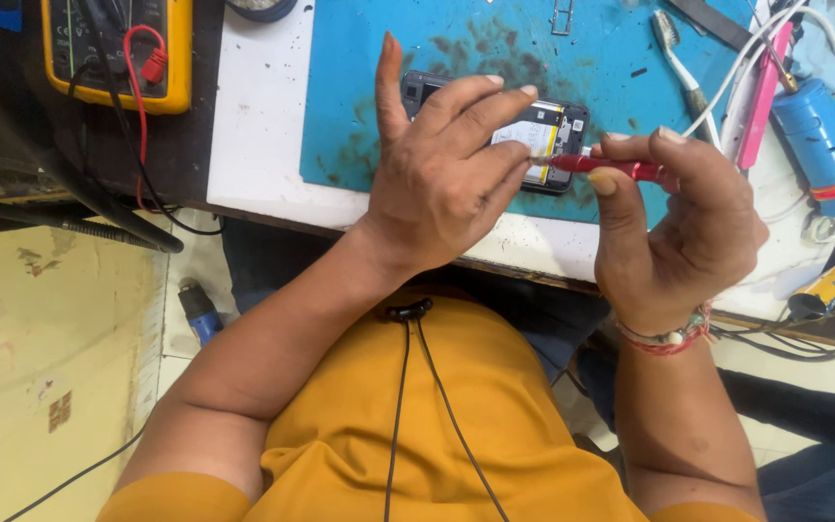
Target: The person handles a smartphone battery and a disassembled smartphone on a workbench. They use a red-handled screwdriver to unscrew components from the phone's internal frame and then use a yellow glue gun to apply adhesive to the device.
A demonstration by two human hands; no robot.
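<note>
The left hand (442, 179) pins the opened phone (495, 130) flat on the blue mat (611, 58); the right hand (674, 227) pinches a red screwdriver (611, 166) at its near edge. Press steadily, keeping the tip seated and clear of the battery.

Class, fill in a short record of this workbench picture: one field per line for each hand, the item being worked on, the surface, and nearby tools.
Left hand: rests on the opened phone, fingertips by the tool tip
Right hand: grips a red screwdriver, tip at the phone
Phone: back off, battery showing, lying flat
Surface: blue mat on a white bench
Nearby: yellow multimeter, toothbrush, blue cylinder
</note>
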